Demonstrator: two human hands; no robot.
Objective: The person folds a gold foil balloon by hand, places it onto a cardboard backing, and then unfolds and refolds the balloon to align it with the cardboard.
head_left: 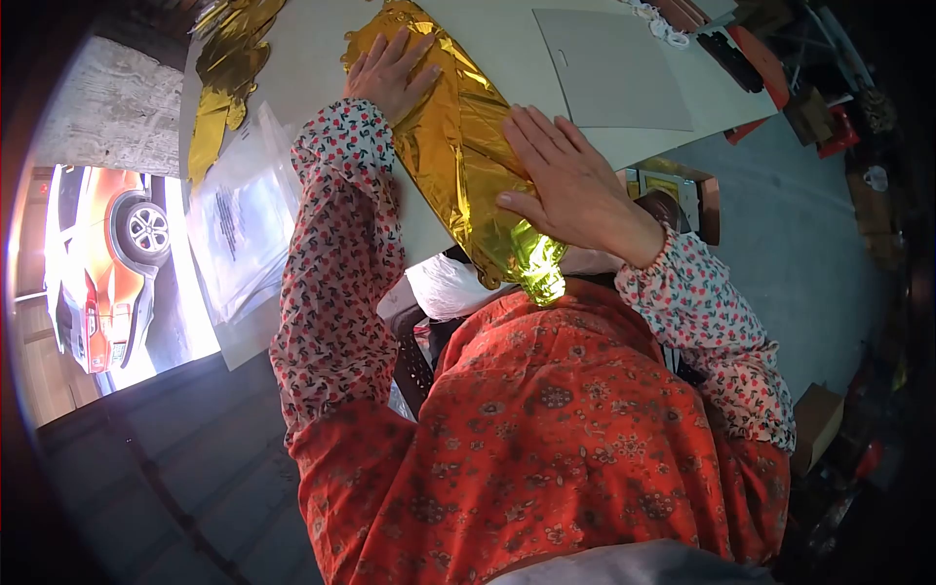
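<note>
On the white table (312,58) we see a long gold foil balloon (458,146) lying flat, with its near end hanging off the edge by our tummy. Our left hand (390,73) is open and flat, pressing on the far part of the foil. Our right hand (570,180) is open too, fingers spread, pressing on the near part. More gold foil pieces (229,68) lie to the left, and clear plastic bags (239,219) sit just beside them. A flat grey card (614,68) rests on the table past our right hand. Our sleeves have little red flowers.
</note>
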